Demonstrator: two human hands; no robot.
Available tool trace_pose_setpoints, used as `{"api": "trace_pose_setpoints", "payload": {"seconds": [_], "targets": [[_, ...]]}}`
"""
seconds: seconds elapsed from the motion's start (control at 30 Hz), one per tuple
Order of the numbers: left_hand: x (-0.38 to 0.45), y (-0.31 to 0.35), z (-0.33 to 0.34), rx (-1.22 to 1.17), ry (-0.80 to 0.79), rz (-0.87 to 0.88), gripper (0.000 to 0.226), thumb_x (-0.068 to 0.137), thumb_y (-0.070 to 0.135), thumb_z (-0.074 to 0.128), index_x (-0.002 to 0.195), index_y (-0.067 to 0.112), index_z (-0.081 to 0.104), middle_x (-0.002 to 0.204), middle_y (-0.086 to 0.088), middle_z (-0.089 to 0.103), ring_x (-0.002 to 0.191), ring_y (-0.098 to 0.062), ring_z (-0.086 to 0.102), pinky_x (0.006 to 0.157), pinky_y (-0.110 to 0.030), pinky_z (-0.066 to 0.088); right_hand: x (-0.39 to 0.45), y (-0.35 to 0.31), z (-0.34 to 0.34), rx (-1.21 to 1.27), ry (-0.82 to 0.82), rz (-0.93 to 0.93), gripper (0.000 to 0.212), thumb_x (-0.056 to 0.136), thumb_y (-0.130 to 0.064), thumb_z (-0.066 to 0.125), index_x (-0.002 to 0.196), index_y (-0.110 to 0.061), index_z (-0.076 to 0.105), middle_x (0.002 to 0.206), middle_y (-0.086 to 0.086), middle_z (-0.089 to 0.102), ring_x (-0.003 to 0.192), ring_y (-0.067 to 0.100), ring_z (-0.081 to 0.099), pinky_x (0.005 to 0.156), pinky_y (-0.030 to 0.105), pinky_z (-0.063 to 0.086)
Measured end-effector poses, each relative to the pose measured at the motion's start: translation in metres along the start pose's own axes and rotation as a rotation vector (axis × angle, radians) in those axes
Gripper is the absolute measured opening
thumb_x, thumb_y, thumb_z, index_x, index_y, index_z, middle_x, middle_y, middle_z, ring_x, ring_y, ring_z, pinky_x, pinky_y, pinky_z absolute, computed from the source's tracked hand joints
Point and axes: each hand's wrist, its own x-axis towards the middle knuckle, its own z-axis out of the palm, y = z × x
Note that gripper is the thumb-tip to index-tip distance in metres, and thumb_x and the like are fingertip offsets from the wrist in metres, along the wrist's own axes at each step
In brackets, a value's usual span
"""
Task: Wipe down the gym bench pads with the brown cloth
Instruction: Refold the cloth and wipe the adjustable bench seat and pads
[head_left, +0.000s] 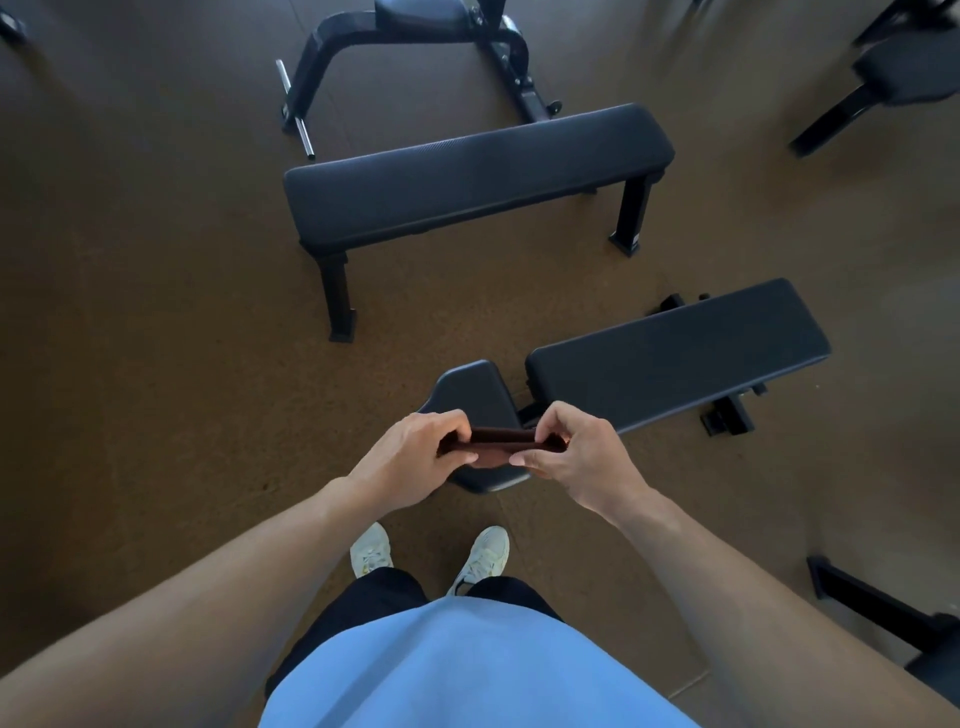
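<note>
A small folded brown cloth (501, 441) is stretched between my two hands. My left hand (415, 457) pinches its left end and my right hand (576, 452) pinches its right end. Both hands hover just above the short black seat pad (470, 395) of an adjustable bench. That bench's long back pad (675, 353) runs up to the right. A flat bench with a long black pad (467, 176) stands farther away, across the middle of the view.
Brown rubber floor all around. A black machine frame (415, 31) with a chrome bar stands at the top. More black equipment sits at the top right (904, 73) and lower right (883, 608). My white shoes (431, 553) stand just before the seat pad.
</note>
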Motion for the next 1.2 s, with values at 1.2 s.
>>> {"api": "trace_pose_setpoints", "payload": {"seconds": [1.2], "targets": [[0.045, -0.256, 0.044, -0.795, -0.567, -0.870, 0.044, 0.081, 0.027, 0.081, 0.123, 0.017, 0.071, 0.117, -0.008, 0.076, 0.115, -0.028, 0.068, 0.100, -0.040, 0.051, 0.126, 0.132, 0.149, 0.977, 0.058, 0.762, 0.031, 0.110, -0.012, 0.047, 0.132, -0.019, 0.068, 0.129, 0.009, 0.074, 0.113, 0.021, 0.074, 0.086, 0.036, 0.064]]}}
